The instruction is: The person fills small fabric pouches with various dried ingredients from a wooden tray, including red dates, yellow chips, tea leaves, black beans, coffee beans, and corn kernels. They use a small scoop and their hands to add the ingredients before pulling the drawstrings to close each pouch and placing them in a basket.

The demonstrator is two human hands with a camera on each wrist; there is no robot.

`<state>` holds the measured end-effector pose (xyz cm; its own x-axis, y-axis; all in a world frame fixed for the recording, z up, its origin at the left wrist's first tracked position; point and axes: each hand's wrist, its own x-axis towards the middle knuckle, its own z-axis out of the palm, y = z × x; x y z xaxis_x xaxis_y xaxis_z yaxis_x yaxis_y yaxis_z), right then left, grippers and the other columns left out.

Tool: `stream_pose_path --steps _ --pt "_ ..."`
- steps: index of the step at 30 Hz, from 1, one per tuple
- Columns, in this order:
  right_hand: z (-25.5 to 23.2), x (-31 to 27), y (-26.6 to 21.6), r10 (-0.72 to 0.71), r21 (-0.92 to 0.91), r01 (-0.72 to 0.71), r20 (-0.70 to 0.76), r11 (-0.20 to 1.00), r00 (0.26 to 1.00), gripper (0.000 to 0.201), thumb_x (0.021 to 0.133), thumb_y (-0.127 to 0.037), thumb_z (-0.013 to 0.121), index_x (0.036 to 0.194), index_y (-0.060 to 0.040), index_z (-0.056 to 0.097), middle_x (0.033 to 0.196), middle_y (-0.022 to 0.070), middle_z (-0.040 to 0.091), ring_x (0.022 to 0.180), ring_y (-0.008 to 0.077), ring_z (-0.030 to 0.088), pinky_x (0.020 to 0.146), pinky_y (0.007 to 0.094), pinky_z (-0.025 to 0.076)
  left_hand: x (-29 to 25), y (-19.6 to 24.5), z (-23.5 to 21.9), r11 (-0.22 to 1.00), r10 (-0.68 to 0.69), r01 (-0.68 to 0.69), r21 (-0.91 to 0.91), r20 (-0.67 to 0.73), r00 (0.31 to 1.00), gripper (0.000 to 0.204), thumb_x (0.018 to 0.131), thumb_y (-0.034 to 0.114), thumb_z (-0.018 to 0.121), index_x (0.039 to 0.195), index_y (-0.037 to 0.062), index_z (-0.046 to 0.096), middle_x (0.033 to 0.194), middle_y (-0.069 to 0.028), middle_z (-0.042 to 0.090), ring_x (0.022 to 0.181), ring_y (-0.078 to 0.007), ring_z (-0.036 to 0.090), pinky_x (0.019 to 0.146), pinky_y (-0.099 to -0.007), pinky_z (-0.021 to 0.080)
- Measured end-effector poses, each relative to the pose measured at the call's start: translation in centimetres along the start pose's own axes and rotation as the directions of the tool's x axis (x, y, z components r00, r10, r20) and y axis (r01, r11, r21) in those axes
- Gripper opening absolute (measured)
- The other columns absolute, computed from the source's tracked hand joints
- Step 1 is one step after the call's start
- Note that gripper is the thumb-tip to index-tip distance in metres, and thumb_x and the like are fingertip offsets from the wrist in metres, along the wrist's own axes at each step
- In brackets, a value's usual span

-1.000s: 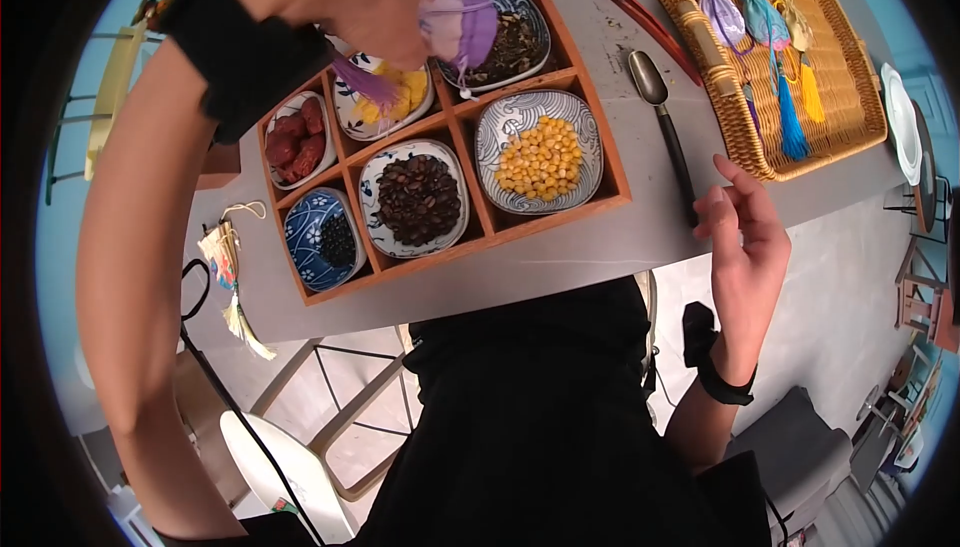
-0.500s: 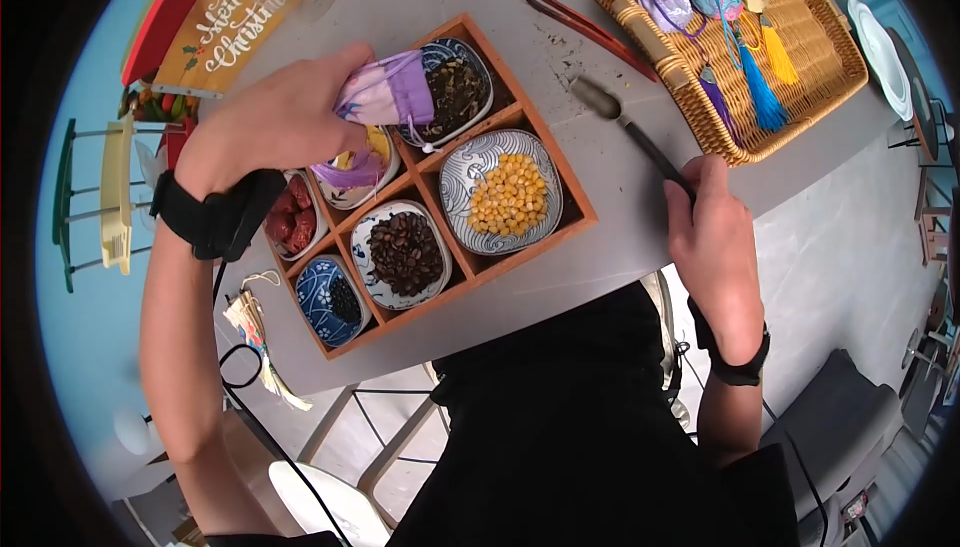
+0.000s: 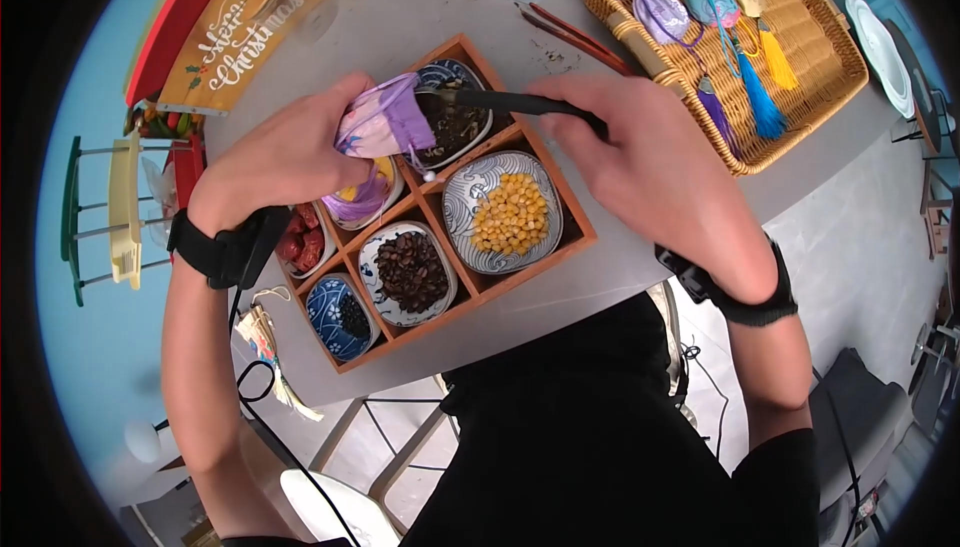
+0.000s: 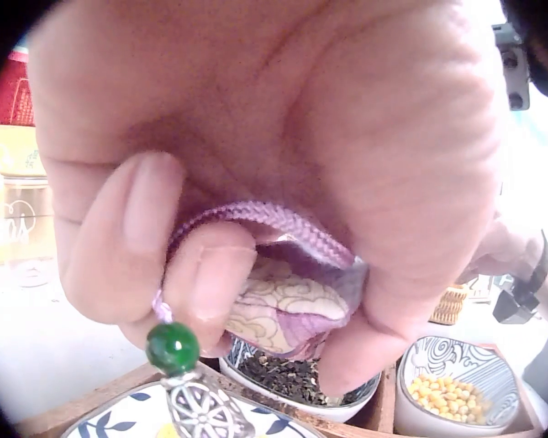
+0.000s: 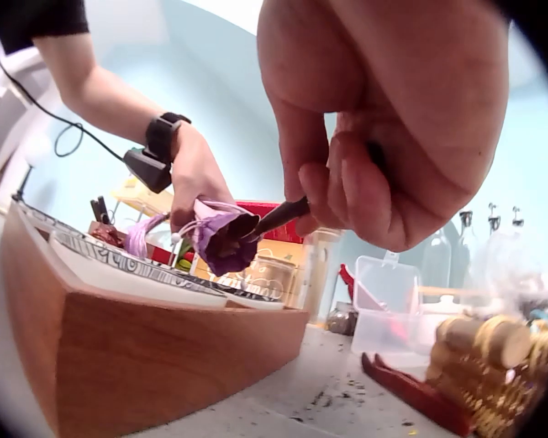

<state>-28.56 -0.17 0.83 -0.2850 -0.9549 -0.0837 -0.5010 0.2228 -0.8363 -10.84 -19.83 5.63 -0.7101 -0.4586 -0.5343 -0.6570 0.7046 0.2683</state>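
The left hand (image 3: 285, 152) grips a purple and white pouch (image 3: 385, 125) above the wooden divided tray (image 3: 515, 287). In the right wrist view the mouth of the pouch (image 5: 226, 239) faces the spoon. A purple cord and a green bead (image 4: 173, 348) hang at the left fingers. The right hand (image 3: 660, 152) holds the black handle (image 3: 525, 103) of a spoon, whose metal end is at the pouch's mouth, over the bowl of dried dark leaves (image 3: 462, 132). Whether the spoon carries anything cannot be told.
Bowls of yellow kernels (image 3: 510, 215), dark beans (image 3: 411, 275), red dates (image 3: 303, 240) and small black grains (image 3: 352, 317) fill other compartments. Right of them is a wicker basket (image 3: 735, 152) with pouches; red tongs (image 3: 578, 35) lie beside it. Another pouch (image 3: 262, 337) lies left.
The right hand, empty and then on the spoon's handle, has lifted the spoon from the table and brought it left to the pouch. The left hand still grips the pouch, now lower in view.
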Motion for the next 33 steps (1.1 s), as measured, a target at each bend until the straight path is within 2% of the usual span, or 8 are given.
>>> stream_pose_path --steps 3,4,12,16,22,26,28,33 --pt "2.9 2.5 1.2 -0.123 0.160 0.147 -0.149 0.976 0.981 0.022 0.089 -0.014 0.051 0.090 0.0017 0.066 0.067 0.0240 0.058 0.067 0.0391 0.060 0.065 0.0431 0.047 0.1 -0.1 0.1 1.000 0.011 -0.011 0.013 -0.007 1.000 0.047 0.070 -0.002 0.063 0.114 0.0052 0.050 0.090 -0.0129 0.063 0.083 -0.0236 0.058 0.079 -0.0332 0.046" --pt "3.2 3.1 1.0 -0.123 0.163 0.146 -0.146 0.976 0.982 0.022 0.089 -0.014 0.051 0.090 0.0017 0.066 0.067 0.0240 0.058 0.067 0.0391 0.060 0.065 0.0431 0.047 0.1 -0.1 0.1 1.000 0.007 -0.007 0.013 -0.005 1.000 0.047 0.070 -0.002 0.063 0.114 0.0052 0.050 0.090 -0.0129 0.063 0.083 -0.0236 0.058 0.079 -0.0332 0.046" --pt "3.8 4.8 1.7 -0.161 0.275 0.182 -0.096 0.944 0.982 0.023 0.087 -0.012 0.055 0.099 0.0019 0.069 0.067 0.0172 0.062 0.059 0.0251 0.057 0.061 0.0355 0.046 0.6 -0.7 0.3 0.976 0.124 -0.102 0.195 -0.104 0.987 0.040 0.069 -0.003 0.067 0.103 0.0008 0.047 0.088 -0.0232 0.060 0.089 -0.0436 0.056 0.075 -0.0440 0.043" --pt "1.7 4.2 1.7 -0.091 0.175 0.099 -0.054 0.980 0.994 0.023 0.088 -0.011 0.058 0.102 0.0020 0.069 0.069 0.0112 0.063 0.060 0.0181 0.056 0.060 0.0331 0.046 0.3 -0.4 0.1 0.968 0.107 -0.075 0.239 -0.126 0.986 0.040 0.068 -0.004 0.067 0.103 0.0004 0.047 0.089 -0.0229 0.061 0.090 -0.0433 0.057 0.075 -0.0459 0.043" --pt "3.5 5.8 1.9 -0.152 0.427 0.153 -0.036 0.891 0.988 0.024 0.088 -0.013 0.061 0.104 0.0023 0.068 0.070 0.0061 0.062 0.061 0.0132 0.055 0.059 0.0306 0.044 0.5 0.1 0.3 0.942 0.170 -0.114 0.317 -0.153 0.973 0.039 0.067 -0.002 0.068 0.101 0.0005 0.048 0.090 -0.0233 0.061 0.092 -0.0442 0.057 0.076 -0.0474 0.043" --pt "1.0 5.2 2.1 -0.172 0.154 0.161 0.061 0.975 0.983 0.023 0.087 -0.012 0.060 0.104 0.0016 0.068 0.064 0.0063 0.057 0.059 0.0144 0.054 0.058 0.0307 0.043 0.3 -1.0 0.4 0.932 0.187 -0.127 0.339 -0.151 0.971 0.039 0.068 -0.001 0.067 0.103 0.0005 0.050 0.090 -0.0231 0.062 0.092 -0.0437 0.057 0.076 -0.0471 0.043" --pt "1.0 4.9 2.4 -0.239 0.106 0.242 -0.043 0.964 0.970 0.022 0.088 -0.011 0.057 0.104 0.0025 0.067 0.060 0.0082 0.053 0.058 0.0140 0.053 0.057 0.0304 0.043 0.4 -1.1 0.4 0.935 0.195 -0.138 0.328 -0.147 0.970 0.039 0.069 -0.001 0.067 0.103 0.0003 0.050 0.090 -0.0230 0.062 0.091 -0.0436 0.057 0.075 -0.0468 0.044" --pt "3.4 5.1 1.3 -0.413 0.099 0.432 -0.170 0.896 0.895 0.019 0.089 -0.007 0.055 0.105 -0.0007 0.064 0.094 0.0189 0.064 0.087 0.0351 0.061 0.078 0.0413 0.047 0.6 0.2 -0.1 0.959 0.124 -0.098 0.265 -0.083 0.989 0.039 0.070 0.000 0.066 0.106 -0.0013 0.051 0.088 -0.0237 0.063 0.088 -0.0432 0.058 0.074 -0.0446 0.045"
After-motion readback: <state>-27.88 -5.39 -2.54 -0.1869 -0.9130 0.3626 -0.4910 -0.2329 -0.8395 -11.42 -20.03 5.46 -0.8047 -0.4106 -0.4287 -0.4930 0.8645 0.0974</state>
